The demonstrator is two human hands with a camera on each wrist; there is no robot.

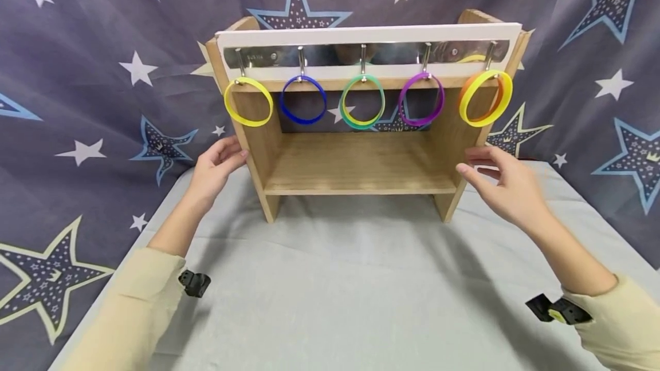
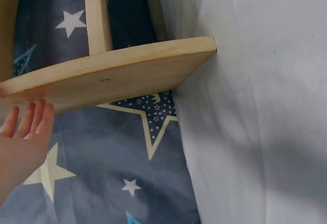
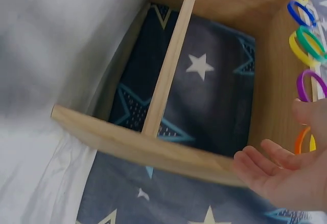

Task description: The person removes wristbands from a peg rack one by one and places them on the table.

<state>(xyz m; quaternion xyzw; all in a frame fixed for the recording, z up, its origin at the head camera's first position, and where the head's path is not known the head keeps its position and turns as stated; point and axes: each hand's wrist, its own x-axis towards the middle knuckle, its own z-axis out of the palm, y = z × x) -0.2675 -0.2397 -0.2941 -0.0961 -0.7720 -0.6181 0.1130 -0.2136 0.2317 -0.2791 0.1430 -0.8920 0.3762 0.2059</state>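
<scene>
A wooden rack stands upright on the table, with wristbands hanging from hooks along its front. From left they are a yellow wristband, a blue one, a green one with yellow inside it, a purple one, and a yellow one overlapping an orange one. My left hand is at the outer face of the left side panel, fingers extended. At the right panel is my right hand, fingers loosely bent and thumb apart. Whether either hand touches wood is unclear.
A metal hook strip runs across the white board at the rack's top. Grey cloth covers the table in front. Star-patterned fabric hangs behind and on both sides.
</scene>
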